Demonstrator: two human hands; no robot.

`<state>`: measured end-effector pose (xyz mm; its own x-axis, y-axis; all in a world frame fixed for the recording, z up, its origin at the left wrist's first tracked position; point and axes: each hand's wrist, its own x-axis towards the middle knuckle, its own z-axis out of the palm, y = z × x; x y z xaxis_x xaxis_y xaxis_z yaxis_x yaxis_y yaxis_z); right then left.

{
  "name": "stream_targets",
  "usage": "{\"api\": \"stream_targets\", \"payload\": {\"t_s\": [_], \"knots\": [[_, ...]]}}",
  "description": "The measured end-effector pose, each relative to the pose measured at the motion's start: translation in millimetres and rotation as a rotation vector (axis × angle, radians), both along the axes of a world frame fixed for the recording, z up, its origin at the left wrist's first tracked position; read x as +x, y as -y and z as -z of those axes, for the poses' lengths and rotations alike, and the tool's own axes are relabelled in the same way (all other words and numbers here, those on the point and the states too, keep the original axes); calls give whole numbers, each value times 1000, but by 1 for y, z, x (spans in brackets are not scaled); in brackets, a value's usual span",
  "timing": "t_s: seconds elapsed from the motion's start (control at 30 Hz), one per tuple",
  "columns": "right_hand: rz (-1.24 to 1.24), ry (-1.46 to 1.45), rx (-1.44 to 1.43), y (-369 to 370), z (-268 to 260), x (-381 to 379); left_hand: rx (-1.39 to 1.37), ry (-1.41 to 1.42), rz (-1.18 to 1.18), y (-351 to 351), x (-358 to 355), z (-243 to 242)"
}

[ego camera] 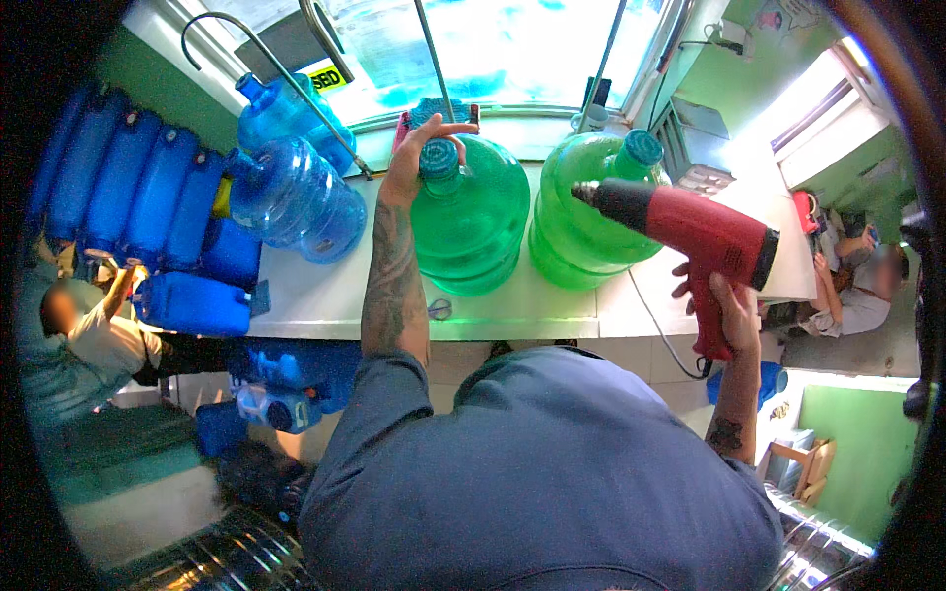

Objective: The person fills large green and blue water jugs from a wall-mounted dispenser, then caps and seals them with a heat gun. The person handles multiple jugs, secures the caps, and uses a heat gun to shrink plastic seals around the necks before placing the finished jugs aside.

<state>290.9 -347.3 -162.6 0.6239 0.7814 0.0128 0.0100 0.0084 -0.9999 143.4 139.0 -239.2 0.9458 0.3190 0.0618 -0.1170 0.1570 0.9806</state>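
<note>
My right hand (720, 303) grips the handle of a red heat gun (702, 229), whose dark nozzle points left in front of a capped, light green water jug (584, 221). Beside it on the white counter (510, 314) stands a darker green water jug (473, 214) with a blue cap (439, 157). My left hand (414, 155) is at this cap, fingers spread around its far side. Whether the fingers touch the cap I cannot tell. The heat gun's cord (658, 340) hangs over the counter's front edge.
Blue water jugs (295, 199) stand at the counter's left end, near a bent metal pipe (273, 74). Several blue containers (140, 185) are stacked farther left. Scissors (440, 309) lie near the front edge. One person (111, 332) is at left, another (850, 295) sits at right.
</note>
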Motion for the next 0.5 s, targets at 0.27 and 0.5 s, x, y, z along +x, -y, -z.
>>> {"api": "stream_targets", "payload": {"t_s": [0.27, 0.5], "knots": [[-166, -191, 72, -105, 6, 8, 317, 103, -726, -3, -29, 6], [-208, -103, 69, -125, 0, 11, 439, 229, -996, 27, -60, -5]]}}
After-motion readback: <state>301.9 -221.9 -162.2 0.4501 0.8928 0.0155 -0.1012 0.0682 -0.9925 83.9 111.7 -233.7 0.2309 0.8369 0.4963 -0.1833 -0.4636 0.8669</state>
